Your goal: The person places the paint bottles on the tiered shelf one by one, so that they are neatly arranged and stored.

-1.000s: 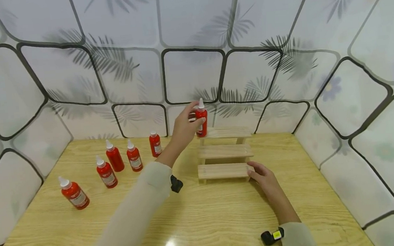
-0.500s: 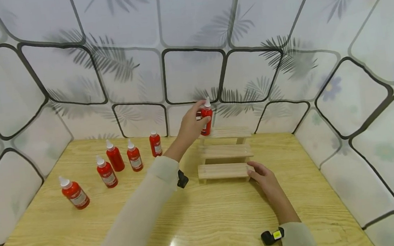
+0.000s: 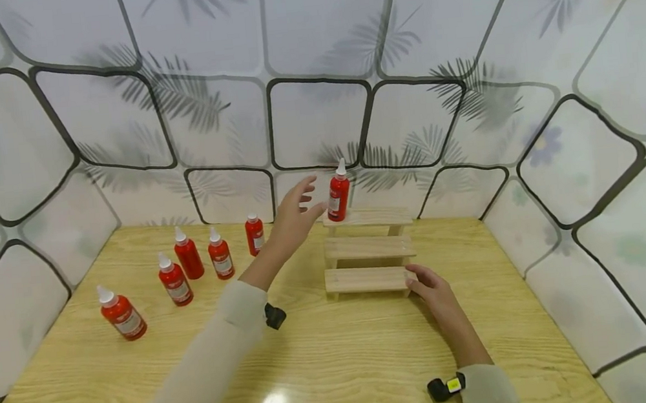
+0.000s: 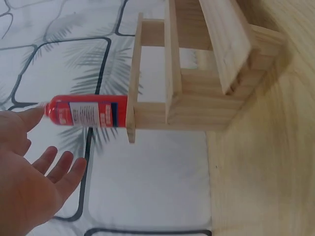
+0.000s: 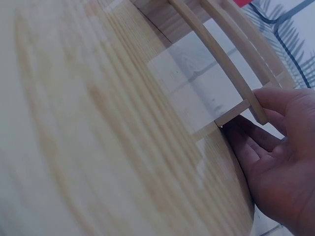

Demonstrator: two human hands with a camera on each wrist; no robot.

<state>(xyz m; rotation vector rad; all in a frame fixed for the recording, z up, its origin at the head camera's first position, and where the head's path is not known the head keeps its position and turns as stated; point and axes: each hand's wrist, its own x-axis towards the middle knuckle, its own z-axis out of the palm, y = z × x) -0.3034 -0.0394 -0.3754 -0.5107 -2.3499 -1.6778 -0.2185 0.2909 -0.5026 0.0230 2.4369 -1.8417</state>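
bottle [image 3: 337,191] label shows white unreadable print.

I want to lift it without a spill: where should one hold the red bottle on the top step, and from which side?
Probably grip the bottle round its labelled body, below the white nozzle, coming from its left, where the open left hand is near. It stands upright at the left end of the top step, so that side is free.
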